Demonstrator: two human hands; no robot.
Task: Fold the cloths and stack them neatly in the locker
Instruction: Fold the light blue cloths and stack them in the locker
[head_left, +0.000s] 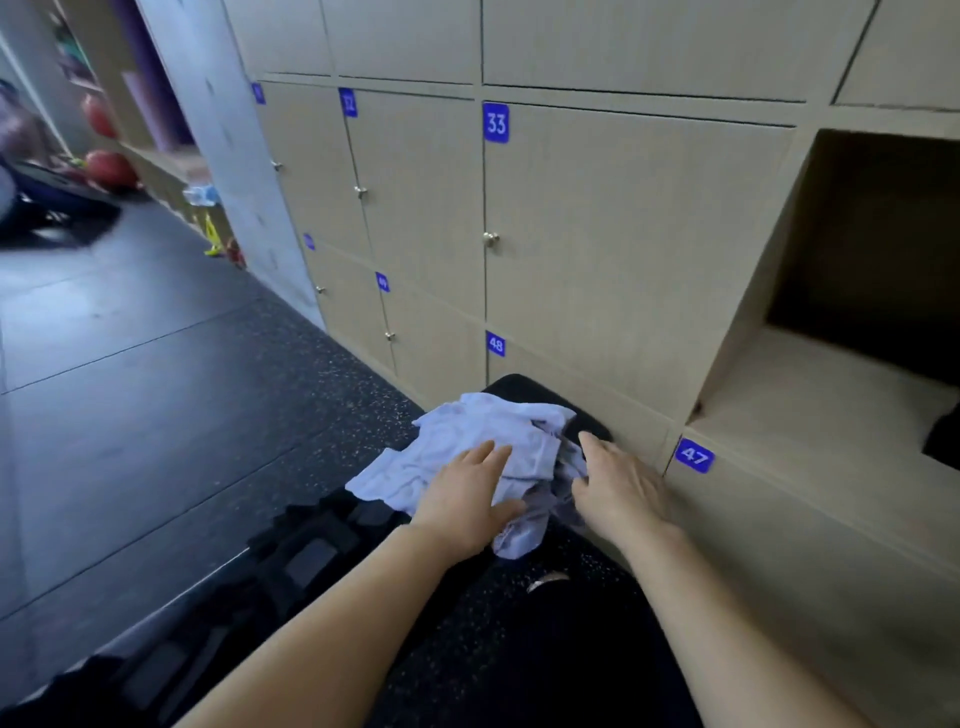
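A crumpled pile of pale lilac cloths (483, 441) lies on a black padded bench (524, 387) in front of the wall of lockers. My left hand (467, 493) rests flat on the pile with its fingers straight. My right hand (613, 483) touches the pile's right edge, fingers spread and slightly bent. To the right, one locker (831, 384) stands open, just above the label 47. A dark item (943, 441) lies at its right edge, partly cut off by the frame.
Closed beige lockers numbered 32, 33 (496, 123) and 48 fill the wall behind the bench. Dark rubber flooring (156, 389) stretches to the left. Red balls (109, 169) and shelves stand far back left, beside a person sitting on the floor.
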